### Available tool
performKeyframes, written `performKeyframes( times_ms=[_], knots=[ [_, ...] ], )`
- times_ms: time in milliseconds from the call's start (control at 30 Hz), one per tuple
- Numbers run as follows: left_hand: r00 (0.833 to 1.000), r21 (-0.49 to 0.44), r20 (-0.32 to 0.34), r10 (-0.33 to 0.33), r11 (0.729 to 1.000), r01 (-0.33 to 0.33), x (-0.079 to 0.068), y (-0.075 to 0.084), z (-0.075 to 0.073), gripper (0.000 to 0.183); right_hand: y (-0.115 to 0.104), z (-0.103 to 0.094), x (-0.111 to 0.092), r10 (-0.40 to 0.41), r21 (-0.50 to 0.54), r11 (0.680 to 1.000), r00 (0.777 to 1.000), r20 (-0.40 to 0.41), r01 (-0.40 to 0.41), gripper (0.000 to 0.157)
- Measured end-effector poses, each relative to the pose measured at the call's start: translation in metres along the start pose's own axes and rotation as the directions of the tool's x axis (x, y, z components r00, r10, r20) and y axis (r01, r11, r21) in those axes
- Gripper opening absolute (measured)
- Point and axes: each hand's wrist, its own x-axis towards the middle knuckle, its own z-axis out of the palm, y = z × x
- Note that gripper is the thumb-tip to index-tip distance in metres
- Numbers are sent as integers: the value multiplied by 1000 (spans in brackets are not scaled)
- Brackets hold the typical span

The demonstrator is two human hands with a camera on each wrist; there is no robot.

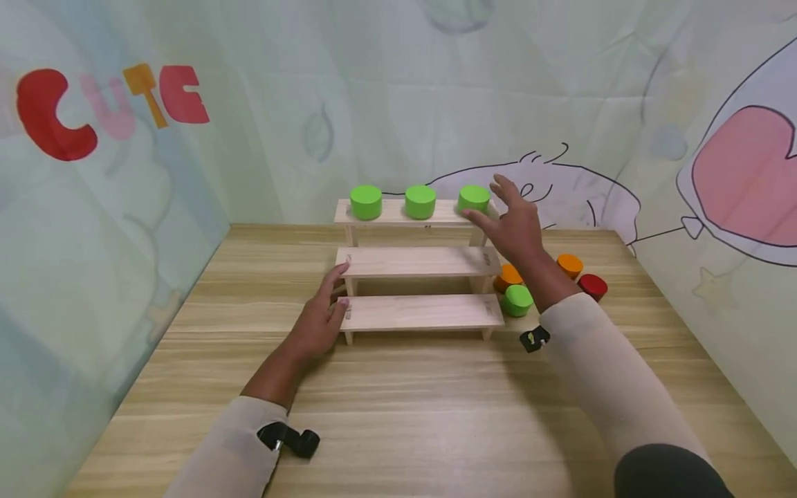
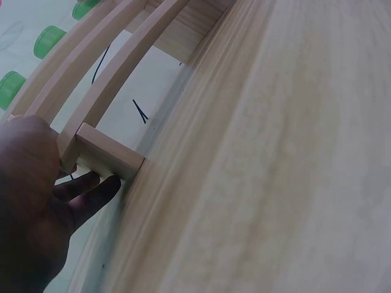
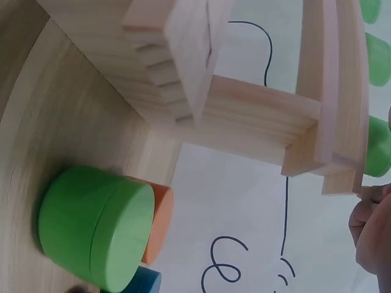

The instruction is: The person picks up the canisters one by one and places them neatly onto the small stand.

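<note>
A three-step wooden stand [image 1: 423, 261] is on the table. Three short green cylinders [image 1: 420, 202] line its top step. My left hand [image 1: 316, 325] grips the stand's left end, thumb on the bottom step and forefinger by the middle one. In the left wrist view, fingers [image 2: 91, 196] reach beside the end leg under a step. My right hand [image 1: 515, 225] is at the rightmost green cylinder [image 1: 474, 198], thumb and fingers spread apart. The thumb overlaps its lower edge; contact cannot be told. In the right wrist view, only part of this hand [image 3: 374, 235] shows.
Right of the stand are another green cylinder [image 1: 517, 301] with a seam round it, two orange cylinders [image 1: 569, 265] and a red one [image 1: 593, 286]. A blue piece [image 3: 144, 282] shows in the right wrist view. Printed cloth walls [image 1: 280, 138] enclose the wood-grain table [image 1: 398, 408].
</note>
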Motion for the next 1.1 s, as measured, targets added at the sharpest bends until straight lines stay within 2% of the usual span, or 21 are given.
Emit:
performKeyframes(
  times_ms=[200,367,500,667,767,967,1100],
  knots=[
    [1000,2,7,-4,1000,4,0,1,1,68,5,-9,-8,-23,-23,999,999,34,23,85],
    [1000,10,9,-3,1000,3,0,0,1,68,6,-20,-18,-5,-17,1000,998,69,6,79],
    [1000,11,8,-3,1000,3,0,0,0,67,8,-30,-27,15,-13,1000,993,121,-14,80],
    [1000,2,10,-1,1000,1,1,-1,0,67,21,-35,-42,30,-12,1000,984,174,-28,82],
    [1000,0,9,-3,1000,3,0,0,0,68,29,-37,-51,12,-1,1000,986,165,-12,82],
    [1000,-8,8,7,1000,-7,0,0,0,67,41,-42,-66,-65,16,998,995,70,64,79],
    [1000,-13,10,6,1000,-6,0,-1,0,68,48,-44,-75,-58,19,998,996,70,57,79]
  ],
)
